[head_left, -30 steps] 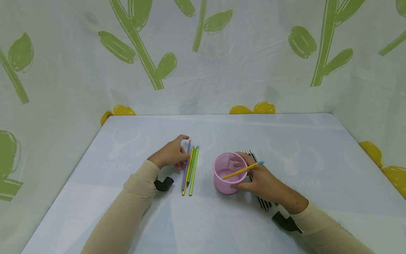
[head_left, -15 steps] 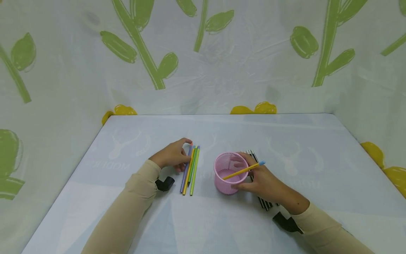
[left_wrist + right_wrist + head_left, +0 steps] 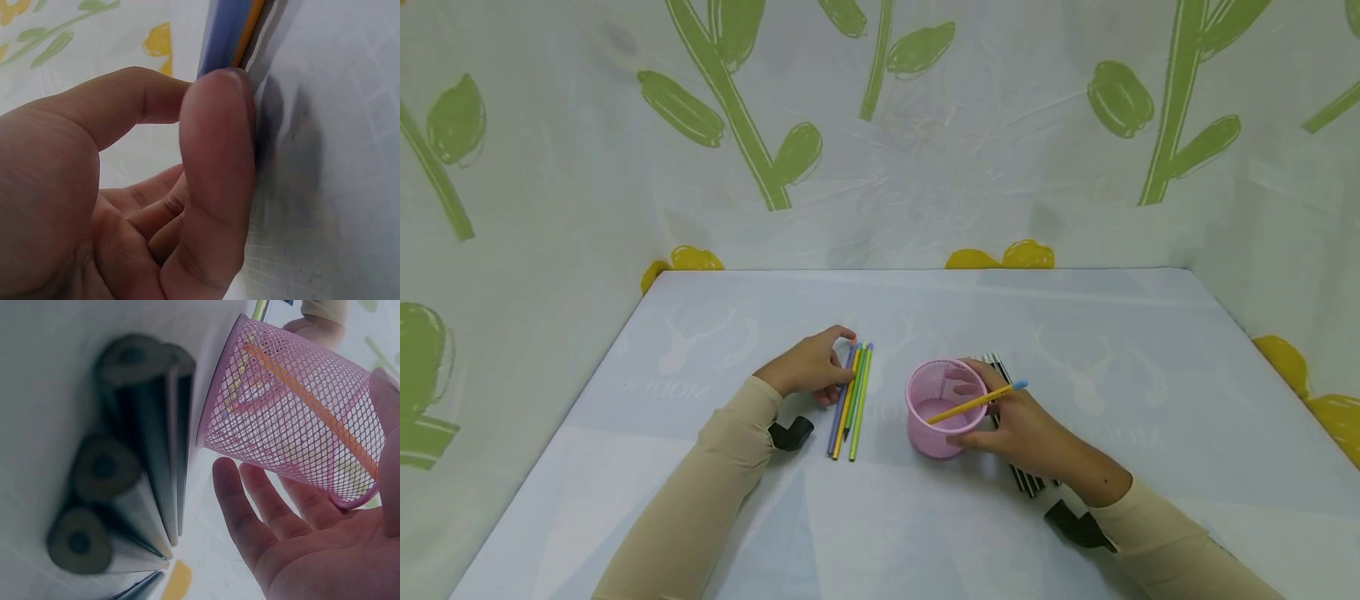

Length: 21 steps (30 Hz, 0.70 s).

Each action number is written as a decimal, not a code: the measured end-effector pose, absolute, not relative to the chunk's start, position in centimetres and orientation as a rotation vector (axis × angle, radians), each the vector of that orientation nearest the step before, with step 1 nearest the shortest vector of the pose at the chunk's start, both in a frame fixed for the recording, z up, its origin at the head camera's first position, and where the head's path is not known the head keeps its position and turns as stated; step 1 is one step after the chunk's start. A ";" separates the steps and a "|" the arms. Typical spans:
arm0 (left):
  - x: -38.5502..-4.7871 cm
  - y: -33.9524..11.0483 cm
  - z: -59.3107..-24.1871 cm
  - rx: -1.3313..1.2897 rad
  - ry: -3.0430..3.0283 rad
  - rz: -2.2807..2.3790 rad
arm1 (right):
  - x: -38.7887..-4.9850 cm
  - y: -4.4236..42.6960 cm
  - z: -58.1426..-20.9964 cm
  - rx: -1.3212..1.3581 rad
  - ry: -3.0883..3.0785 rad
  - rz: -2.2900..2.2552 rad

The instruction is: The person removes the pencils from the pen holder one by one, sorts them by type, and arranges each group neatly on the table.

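My left hand (image 3: 805,367) is at the left side of a small row of coloured pencils on the table. Its thumb and forefinger pinch the purple pencil (image 3: 837,429) near its red-tipped far end. In the left wrist view, the thumb (image 3: 215,150) covers much of the contact. Beside that pencil lie a yellow pencil (image 3: 846,404) and green pencils (image 3: 860,408). My right hand (image 3: 1026,429) holds a pink mesh pen cup (image 3: 932,442) upright, thumb and fingers about its side. A yellow pencil (image 3: 973,404) with a blue end leans inside the cup.
Several black pencils (image 3: 150,431) lie on the table under and beside my right hand. A pale printed cloth covers the table (image 3: 880,533). Walls of white fabric (image 3: 1000,167) with green leaf prints stand around its back and sides.
My left thumb and forefinger have closed in on the purple pencil, which has shifted and tilted slightly. The right hand and the pen cup have stayed in place.
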State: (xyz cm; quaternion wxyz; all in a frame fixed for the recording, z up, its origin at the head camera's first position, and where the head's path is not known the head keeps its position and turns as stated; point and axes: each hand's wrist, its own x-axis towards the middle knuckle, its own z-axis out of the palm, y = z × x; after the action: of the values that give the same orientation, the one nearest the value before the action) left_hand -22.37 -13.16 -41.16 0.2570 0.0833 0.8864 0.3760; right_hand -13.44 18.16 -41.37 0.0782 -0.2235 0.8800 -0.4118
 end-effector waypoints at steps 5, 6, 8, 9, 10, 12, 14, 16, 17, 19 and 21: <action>-22.4 -13.1 -41.2 0.232 2.412 1.006 | -13.5 18.2 -41.4 -0.674 2.628 -1.242; -22.4 -13.1 -41.2 0.231 2.411 1.006 | -13.4 18.2 -41.4 -0.675 2.627 -1.242; -22.4 -13.1 -41.2 0.231 2.414 1.004 | -13.4 18.2 -41.4 -0.681 2.628 -1.243; -22.4 -13.1 -41.2 0.231 2.414 1.004 | -13.5 18.2 -41.4 -0.682 2.626 -1.244; -22.4 -13.1 -41.3 0.229 2.414 1.004 | -13.5 18.2 -41.4 -0.683 2.626 -1.244; -22.4 -13.1 -41.3 0.230 2.418 0.999 | -13.5 18.2 -41.5 -0.684 2.625 -1.249; -22.4 -13.1 -41.3 0.232 2.422 0.998 | -13.6 18.2 -41.5 -0.688 2.622 -1.256; -22.4 -13.1 -41.4 0.232 2.421 1.000 | -13.6 18.2 -41.5 -0.687 2.624 -1.255; -22.4 -13.1 -41.4 0.233 2.422 0.999 | -13.6 18.2 -41.5 -0.687 2.624 -1.255; -22.4 -13.1 -41.4 0.236 2.423 0.998 | -13.6 18.2 -41.5 -0.686 2.624 -1.256; -22.4 -13.1 -41.3 0.235 2.423 0.996 | -13.6 18.2 -41.5 -0.684 2.624 -1.252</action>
State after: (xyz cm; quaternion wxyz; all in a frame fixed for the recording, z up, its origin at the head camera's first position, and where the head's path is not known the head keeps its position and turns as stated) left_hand -22.38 -13.05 -41.33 0.2529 0.0866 0.8912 0.3664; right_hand -13.60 18.18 -41.54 0.0772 -0.2282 0.8759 -0.4180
